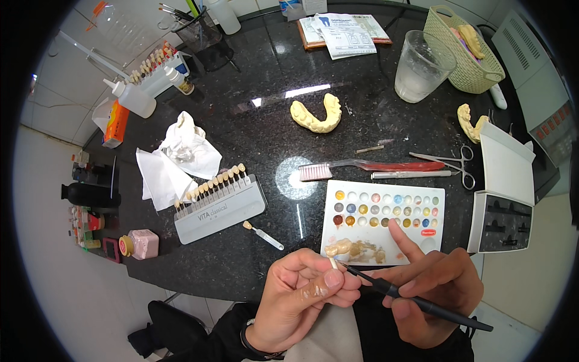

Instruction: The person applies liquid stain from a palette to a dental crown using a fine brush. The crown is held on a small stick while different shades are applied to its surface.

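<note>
My left hand (295, 295) is closed, its thumb and fingertips pinching a thin pale peg that carries a small cream-coloured dental bridge (339, 247). My right hand (437, 289) grips a black-handled fine brush (449, 315), index finger stretched out over the palette. The brush's tip reaches the peg just below the bridge; whether it touches is too small to tell. Behind both hands lies a white paint palette (437, 205) with rows of coloured wells and brown smears on its near part. Left of it are a grey tooth shade guide (223, 214) and a single shade tab (265, 235).
A yellow dental cast (316, 120) sits mid-table. Beyond the palette lie a toothbrush (386, 166) and scissor-shaped forceps (464, 166). An open white box (503, 211) stands right; a plastic cup (422, 72) and basket (488, 75) stand far right. Crumpled tissue (187, 151) lies left.
</note>
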`<state>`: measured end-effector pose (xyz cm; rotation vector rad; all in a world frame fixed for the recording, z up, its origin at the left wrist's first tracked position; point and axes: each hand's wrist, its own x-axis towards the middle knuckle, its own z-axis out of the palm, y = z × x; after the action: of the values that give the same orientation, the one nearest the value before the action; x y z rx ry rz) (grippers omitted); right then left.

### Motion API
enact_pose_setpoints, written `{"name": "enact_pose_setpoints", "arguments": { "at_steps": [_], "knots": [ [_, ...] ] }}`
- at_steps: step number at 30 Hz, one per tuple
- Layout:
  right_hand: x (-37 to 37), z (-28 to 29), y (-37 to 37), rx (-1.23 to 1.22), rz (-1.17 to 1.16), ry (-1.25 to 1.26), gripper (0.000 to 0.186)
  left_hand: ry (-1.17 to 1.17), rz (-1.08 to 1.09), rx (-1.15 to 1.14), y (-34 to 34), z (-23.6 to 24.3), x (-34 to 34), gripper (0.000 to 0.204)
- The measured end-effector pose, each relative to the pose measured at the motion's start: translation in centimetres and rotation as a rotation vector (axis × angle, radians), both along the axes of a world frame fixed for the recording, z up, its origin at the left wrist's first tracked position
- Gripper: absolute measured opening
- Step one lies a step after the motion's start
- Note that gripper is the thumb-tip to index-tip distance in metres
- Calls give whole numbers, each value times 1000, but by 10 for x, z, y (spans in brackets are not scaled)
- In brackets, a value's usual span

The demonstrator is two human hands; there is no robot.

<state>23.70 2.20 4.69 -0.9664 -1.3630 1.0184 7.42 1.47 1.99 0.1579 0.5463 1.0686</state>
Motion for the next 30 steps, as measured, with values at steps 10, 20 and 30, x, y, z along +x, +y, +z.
{"name": "enact_pose_setpoints", "arguments": {
  "at_steps": [10, 20, 30],
  "knots": [
    [7, -6, 1, 99, 95, -47, 23, -4, 6, -15, 0, 2, 2, 9],
    [12, 7, -3, 10, 113, -192, 29, -37, -7, -37, 0, 1, 3, 11],
    [7, 6, 0, 64, 95, -180, 23, -44, 1, -26, 1, -2, 2, 12]
  ]
}}
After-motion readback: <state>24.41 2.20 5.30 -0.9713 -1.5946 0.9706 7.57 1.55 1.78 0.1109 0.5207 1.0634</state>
